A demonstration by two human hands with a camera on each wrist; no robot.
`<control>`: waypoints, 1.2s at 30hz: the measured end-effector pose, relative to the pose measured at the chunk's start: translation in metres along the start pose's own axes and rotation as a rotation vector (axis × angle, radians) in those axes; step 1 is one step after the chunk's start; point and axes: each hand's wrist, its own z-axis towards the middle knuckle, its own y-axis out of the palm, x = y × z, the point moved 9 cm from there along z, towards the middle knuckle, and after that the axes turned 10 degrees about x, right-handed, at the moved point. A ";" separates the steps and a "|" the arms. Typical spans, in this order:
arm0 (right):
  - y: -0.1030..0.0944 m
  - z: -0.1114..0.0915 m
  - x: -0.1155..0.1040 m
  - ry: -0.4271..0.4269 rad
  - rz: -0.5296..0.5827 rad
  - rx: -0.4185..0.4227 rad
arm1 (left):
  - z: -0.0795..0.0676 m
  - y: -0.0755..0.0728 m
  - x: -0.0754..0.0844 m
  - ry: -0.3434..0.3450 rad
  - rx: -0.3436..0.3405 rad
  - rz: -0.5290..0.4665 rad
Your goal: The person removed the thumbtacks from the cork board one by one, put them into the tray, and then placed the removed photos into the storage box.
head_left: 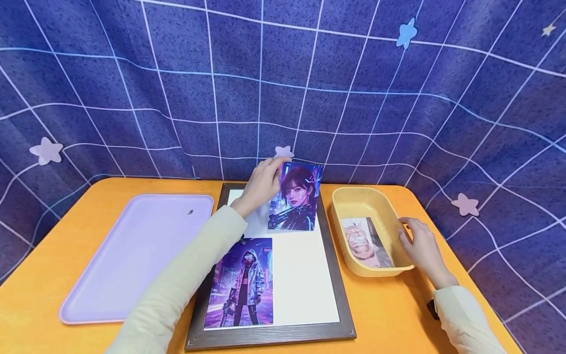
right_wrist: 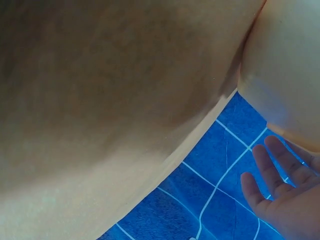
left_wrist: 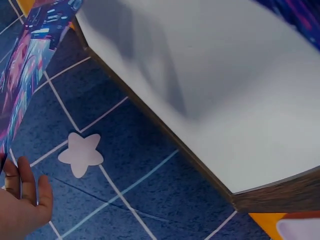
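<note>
My left hand [head_left: 262, 183] pinches a picture card [head_left: 297, 196] by its upper left edge, holding it tilted up over the upper part of a dark-framed whiteboard [head_left: 305, 282]. The card shows a dark-haired figure in neon city colours. On the board's lower left lies a second picture card [head_left: 243, 285] of a hooded figure, partly behind the left sleeve. My right hand [head_left: 423, 248] is at the right rim of a yellow bin [head_left: 369, 196], its fingers relaxed. In the right wrist view, fingers [right_wrist: 270, 167] extend beside the bin. A cat picture [head_left: 360, 243] lies inside it.
A lilac tray [head_left: 141, 260] lies left of the board, with a small shiny piece [head_left: 190, 212] near its upper right corner. Behind the orange table [head_left: 35, 300] hangs a blue gridded curtain [head_left: 239, 98] with star shapes.
</note>
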 end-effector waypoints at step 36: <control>-0.001 -0.001 -0.001 -0.012 -0.004 0.010 | 0.041 -0.023 0.058 0.020 0.085 -0.069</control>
